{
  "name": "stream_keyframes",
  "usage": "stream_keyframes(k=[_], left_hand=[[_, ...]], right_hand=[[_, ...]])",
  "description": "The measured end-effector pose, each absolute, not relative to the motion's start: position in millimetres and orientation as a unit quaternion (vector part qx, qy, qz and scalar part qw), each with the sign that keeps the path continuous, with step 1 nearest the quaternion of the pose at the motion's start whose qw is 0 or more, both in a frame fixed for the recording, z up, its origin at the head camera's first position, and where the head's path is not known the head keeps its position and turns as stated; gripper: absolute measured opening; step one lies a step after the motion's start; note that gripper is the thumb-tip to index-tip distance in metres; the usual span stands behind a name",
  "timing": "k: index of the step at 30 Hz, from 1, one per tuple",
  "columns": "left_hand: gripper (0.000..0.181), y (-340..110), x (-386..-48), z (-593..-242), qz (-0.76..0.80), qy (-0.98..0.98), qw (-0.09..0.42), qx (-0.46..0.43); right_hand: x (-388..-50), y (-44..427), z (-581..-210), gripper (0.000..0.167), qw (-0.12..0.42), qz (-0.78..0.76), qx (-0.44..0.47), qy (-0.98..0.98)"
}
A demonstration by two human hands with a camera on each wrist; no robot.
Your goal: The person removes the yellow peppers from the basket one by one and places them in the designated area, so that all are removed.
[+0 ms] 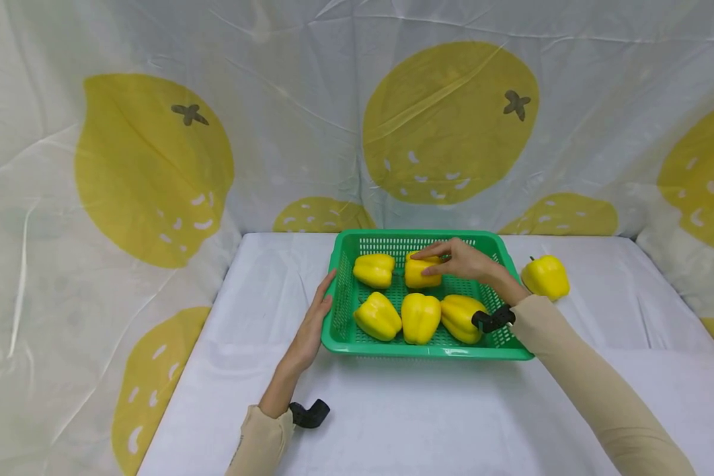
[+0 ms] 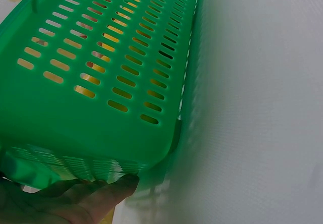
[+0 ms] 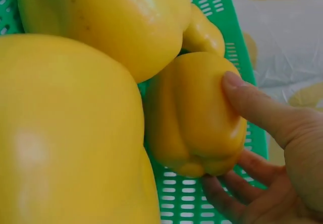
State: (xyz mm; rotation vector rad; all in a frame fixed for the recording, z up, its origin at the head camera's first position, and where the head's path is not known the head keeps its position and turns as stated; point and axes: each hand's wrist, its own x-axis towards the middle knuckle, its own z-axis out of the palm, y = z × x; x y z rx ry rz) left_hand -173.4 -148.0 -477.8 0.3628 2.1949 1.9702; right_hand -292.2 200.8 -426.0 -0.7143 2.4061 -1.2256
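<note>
Five yellow peppers (image 1: 420, 318) lie in one green basket (image 1: 428, 352); the right hand (image 1: 465, 259) holds the back middle pepper (image 1: 418, 274) with thumb and fingers; the left hand (image 1: 311, 330), fingers extended, touches the basket; a sixth pepper (image 1: 547, 277) lies outside.

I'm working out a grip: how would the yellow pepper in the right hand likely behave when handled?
The pepper is probably stiff, since no dent shows where the right hand touches it. Its smooth, shiny skin could slip. Its rounded, lobed sides may make it roll unevenly if pushed.
</note>
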Motion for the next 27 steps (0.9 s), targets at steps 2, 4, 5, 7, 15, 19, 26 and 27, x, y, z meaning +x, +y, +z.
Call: stream_keyframes(k=[2,4,5,7,15,19,26,27], left_hand=[[0.051,-148.0,-173.4,-478.0,0.66,0.736,0.086,0.123],[0.051,-147.9,-173.2,-477.9,0.66,0.736,0.088,0.123],[0.051,-147.8,-172.9,-477.5,0.659,0.737,0.088,0.123],[0.05,-147.6,-172.5,-476.8,0.658,0.738,0.088,0.123],[0.051,-147.4,-171.6,-475.0,0.656,0.74,0.084,0.123],[0.051,-147.5,-171.4,-475.1,0.658,0.738,0.084,0.123],[0.051,-147.8,-171.6,-475.6,0.657,0.74,0.082,0.122],[0.051,-147.9,-171.6,-475.7,0.657,0.739,0.082,0.122]], right_hand=[[-291.1,202.1,-424.2,0.039,0.168,-0.441,-0.248,0.846],[-289.1,203.4,-421.1,0.039,0.162,-0.446,-0.238,0.847],[-288.0,203.9,-419.2,0.04,0.159,-0.449,-0.235,0.848],[-285.3,204.5,-414.6,0.042,0.156,-0.455,-0.225,0.847],[-273.3,210.8,-393.7,0.046,0.136,-0.476,-0.179,0.85],[-267.4,217.2,-380.3,0.049,0.116,-0.49,-0.17,0.847],[-255.7,230.6,-363.2,0.05,0.097,-0.477,-0.127,0.864],[-254.3,232.9,-361.8,0.051,0.094,-0.476,-0.123,0.866]])
